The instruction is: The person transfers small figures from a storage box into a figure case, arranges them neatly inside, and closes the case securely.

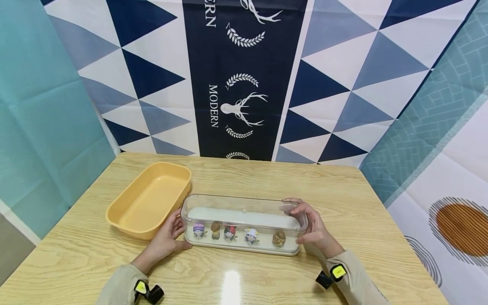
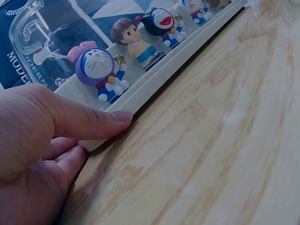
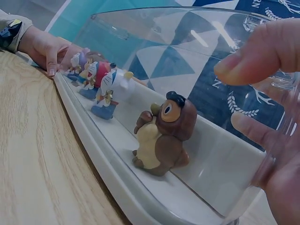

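The left hand (image 1: 167,239) and right hand (image 1: 314,228) each clasp one end of the clear toy case (image 1: 244,216) on the counter (image 1: 381,237), beside a yellow tray (image 1: 126,212).

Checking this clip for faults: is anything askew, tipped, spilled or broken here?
Nothing stands out. The five figurines stand upright in a row under the clear cover, which looks whole. The left hand and right hand hold its ends. The yellow tray sits flat beside it.
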### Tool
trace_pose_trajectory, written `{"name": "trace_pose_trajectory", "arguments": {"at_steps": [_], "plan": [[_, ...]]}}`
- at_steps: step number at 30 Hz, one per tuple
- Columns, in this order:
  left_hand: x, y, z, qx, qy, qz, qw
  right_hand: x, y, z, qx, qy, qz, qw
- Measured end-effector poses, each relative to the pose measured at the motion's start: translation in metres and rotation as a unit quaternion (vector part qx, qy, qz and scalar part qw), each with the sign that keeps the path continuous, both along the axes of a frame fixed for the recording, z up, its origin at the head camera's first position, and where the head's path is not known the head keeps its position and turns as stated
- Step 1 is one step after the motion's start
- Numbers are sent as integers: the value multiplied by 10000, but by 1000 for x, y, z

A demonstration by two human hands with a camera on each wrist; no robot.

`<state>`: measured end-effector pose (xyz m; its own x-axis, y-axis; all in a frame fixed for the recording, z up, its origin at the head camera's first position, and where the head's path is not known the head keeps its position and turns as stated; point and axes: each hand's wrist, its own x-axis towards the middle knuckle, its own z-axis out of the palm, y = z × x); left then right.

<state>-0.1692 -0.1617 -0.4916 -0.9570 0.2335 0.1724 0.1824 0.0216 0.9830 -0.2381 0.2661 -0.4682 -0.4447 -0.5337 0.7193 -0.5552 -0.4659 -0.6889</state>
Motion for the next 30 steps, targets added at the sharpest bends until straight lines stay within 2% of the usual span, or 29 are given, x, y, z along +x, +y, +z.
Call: {"name": "trace_pose_trajectory", "arguments": {"at_steps": [9,21,30], "plan": [[0,-1,2,-152,-204,102,9996,1,2,-5,48,-281,50,9996],[-2,1,-2,-259,-88,83,9996,7,6,-13,230,-385,-287,9986],[-1,-1,1,-310,-159,199,9992,6,6,-8,315,-507,-158,9981]]}}
